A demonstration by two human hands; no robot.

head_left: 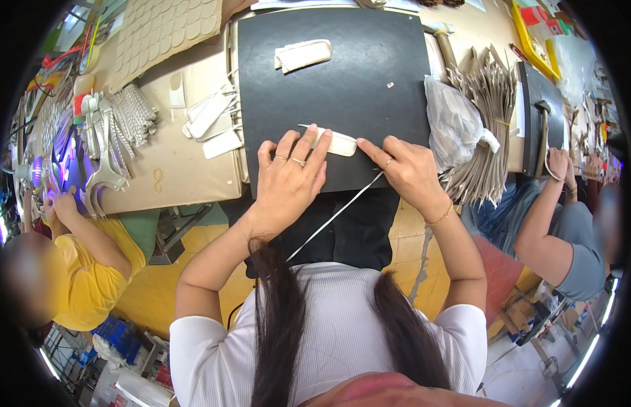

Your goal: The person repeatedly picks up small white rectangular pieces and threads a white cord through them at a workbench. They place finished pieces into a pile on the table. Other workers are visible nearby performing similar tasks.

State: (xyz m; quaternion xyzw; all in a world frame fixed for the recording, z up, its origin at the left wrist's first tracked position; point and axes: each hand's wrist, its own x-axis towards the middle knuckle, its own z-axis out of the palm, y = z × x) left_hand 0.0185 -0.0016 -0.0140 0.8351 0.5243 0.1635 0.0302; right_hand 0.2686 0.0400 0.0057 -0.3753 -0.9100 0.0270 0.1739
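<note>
In the head view a matte black rectangular work mat (370, 74) covers the middle of a tan bench, and near its front edge lies a small cream-coloured oblong padded piece (340, 143), smooth and rounded at the ends. The left hand (288, 178) lies flat over the piece's left end, fingers spread and pressing down rather than curled round it; rings show on two fingers. The right hand (408, 169) sits just beside the piece's right end, forefinger stretched toward it and the other fingers folded — whether they pinch anything I cannot tell. A thin white strip (336, 216) runs from under the right hand diagonally down toward the person's lap. Farther back on the mat rests a second cream padded piece (303, 55), well apart from the hands. To the left of the mat lie flat white cut shapes (208, 122) and a row of grey metal tools (119, 129); behind them is a beige sheet of round-edged cut-outs (167, 27). To the right, a crumpled clear plastic bag (452, 122) rests against a fan of stiff tan strips (488, 108). Other people work at either side — one in a yellow shirt (91, 271), one in grey (566, 251).
</note>
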